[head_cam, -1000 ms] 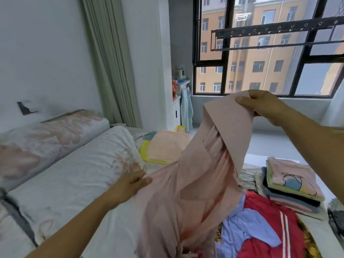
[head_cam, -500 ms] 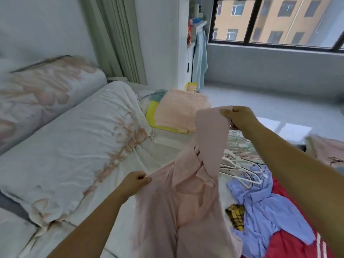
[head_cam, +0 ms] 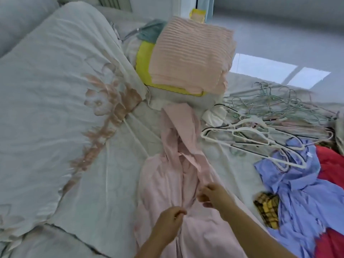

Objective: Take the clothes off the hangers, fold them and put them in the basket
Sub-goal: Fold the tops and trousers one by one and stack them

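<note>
A pale pink garment (head_cam: 173,164) lies stretched out along the white bed sheet (head_cam: 119,164), its far end reaching toward the pillows. My left hand (head_cam: 170,223) pinches the pink fabric near its middle. My right hand (head_cam: 214,197) grips a fold of the same garment just to the right, the two hands close together. A heap of empty hangers (head_cam: 270,123), white and thin wire ones, lies to the right. No basket is in view.
A blue shirt (head_cam: 301,192) lies crumpled over a red garment (head_cam: 331,164) at the right, beside a yellow checked cloth (head_cam: 267,207). A folded pink ribbed blanket (head_cam: 191,54) on a yellow cloth sits beyond. A large flowered duvet (head_cam: 55,108) fills the left.
The pink garment, held up in the air before, has been lowered and laid flat on the bed. My right hand came down to meet my left. The view tilted down.
</note>
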